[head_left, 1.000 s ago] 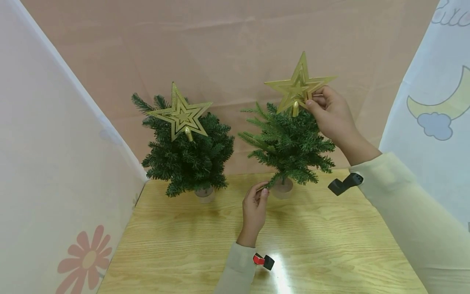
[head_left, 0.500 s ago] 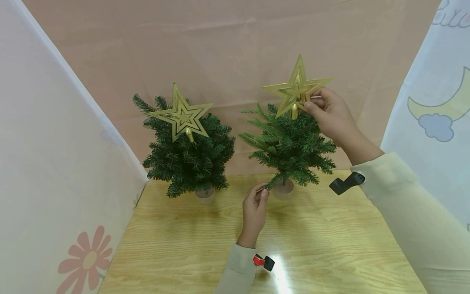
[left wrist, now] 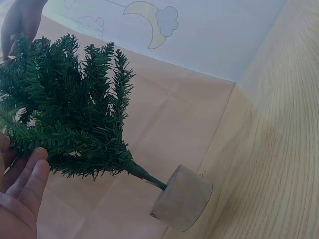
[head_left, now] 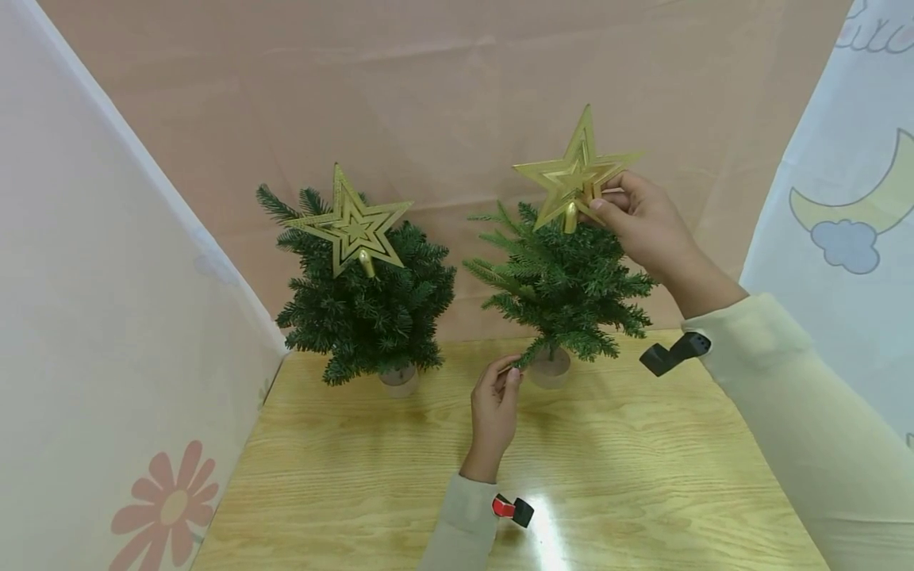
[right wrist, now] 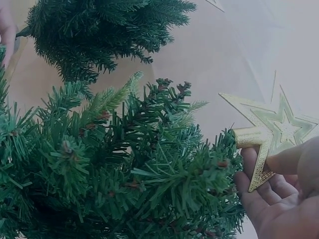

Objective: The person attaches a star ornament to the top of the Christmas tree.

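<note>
My right hand (head_left: 646,226) pinches a gold star tree topper (head_left: 578,170) by its lower right side, between thumb and fingers. The topper's short tube (right wrist: 247,137) meets the top twig of the right-hand Christmas tree (head_left: 571,277); how far the twig goes in is hidden. Low at the front of this tree, my left hand (head_left: 494,412) pinches the tip of a branch (head_left: 531,351) between thumb and fingers. The tree stands upright on a round wooden base (left wrist: 183,198).
To the left stands a second Christmas tree (head_left: 371,309) with another gold star (head_left: 355,226) leaning at its top. Both trees are near the back of the wooden table (head_left: 343,476). A pink cloth (head_left: 428,95) hangs behind, with pale printed cloths at both sides.
The right hand has brought the star slightly down and left over the tree top. The left hand stays on the branch tip.
</note>
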A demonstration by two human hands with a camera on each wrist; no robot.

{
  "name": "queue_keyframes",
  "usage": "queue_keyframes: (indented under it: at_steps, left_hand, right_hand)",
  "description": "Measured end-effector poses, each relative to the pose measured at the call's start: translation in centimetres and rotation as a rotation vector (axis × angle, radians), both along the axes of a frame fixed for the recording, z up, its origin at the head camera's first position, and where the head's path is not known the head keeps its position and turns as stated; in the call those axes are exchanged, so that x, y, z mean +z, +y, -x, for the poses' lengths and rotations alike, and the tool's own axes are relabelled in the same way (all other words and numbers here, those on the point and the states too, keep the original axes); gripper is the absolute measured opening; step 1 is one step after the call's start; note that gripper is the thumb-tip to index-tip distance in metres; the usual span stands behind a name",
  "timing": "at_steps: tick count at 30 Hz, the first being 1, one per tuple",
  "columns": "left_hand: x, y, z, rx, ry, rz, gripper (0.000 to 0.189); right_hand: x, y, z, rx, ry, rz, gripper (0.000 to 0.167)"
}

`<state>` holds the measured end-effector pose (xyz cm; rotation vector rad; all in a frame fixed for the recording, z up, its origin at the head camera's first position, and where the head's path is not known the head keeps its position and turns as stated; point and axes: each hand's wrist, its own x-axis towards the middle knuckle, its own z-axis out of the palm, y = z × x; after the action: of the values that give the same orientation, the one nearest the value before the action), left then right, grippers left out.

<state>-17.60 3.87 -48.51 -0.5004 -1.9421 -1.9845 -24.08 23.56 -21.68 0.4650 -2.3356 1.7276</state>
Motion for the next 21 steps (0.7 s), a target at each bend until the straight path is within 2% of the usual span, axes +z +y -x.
queue_keyframes:
  at_steps: [9, 13, 21]
  left_hand:
    - [-0.25, -0.08, 0.06, -0.007, 0.021, 0.002, 0.028]
    - [-0.27, -0.10, 0.09, -0.004, 0.030, 0.008, 0.029]
    - [-0.28, -0.07, 0.06, -0.005, 0.006, 0.019, 0.031]
  right_hand:
    - [0.25, 0.21, -0.22, 0.002, 0.002, -0.078, 0.034]
    - [0.05, 0.19, -0.32, -0.016, 0.021, -0.050, 0.036]
    - [-0.22, 0.22, -0.52, 0.006, 0.048, 0.073, 0.029]
